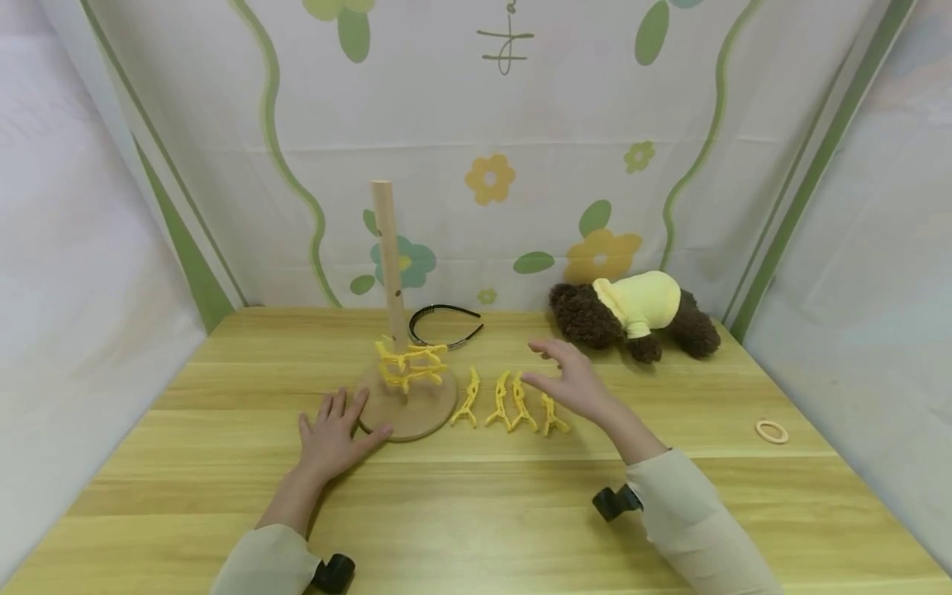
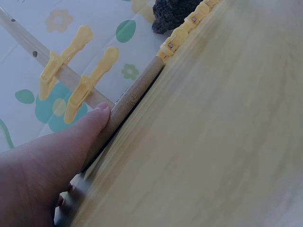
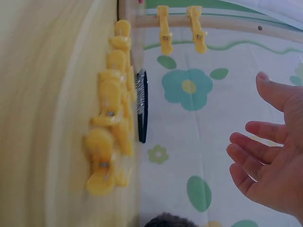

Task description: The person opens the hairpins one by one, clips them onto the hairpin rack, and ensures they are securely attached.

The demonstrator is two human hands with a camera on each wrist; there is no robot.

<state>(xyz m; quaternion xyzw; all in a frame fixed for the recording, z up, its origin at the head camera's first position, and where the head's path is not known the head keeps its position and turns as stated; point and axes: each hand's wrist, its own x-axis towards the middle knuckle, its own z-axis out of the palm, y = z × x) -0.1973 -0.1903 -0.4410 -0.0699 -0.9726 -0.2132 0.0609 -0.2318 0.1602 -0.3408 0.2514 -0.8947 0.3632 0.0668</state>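
Note:
A wooden post stands upright on a round wooden base, with two yellow alligator hair clips clamped around its lower part, one above the other. My left hand lies at the base's near left edge, fingers spread; in the left wrist view its thumb touches the rim. To the right of the base, several more yellow hair clips lie in a row on the table. Above the right end of that row hovers my right hand, holding nothing, fingers apart and slightly bent in the right wrist view.
A black headband lies behind the base. At the back right a brown plush toy in a yellow shirt lies on its side. One pale ring rests near the table's right edge. Patterned cloth hangs behind the table.

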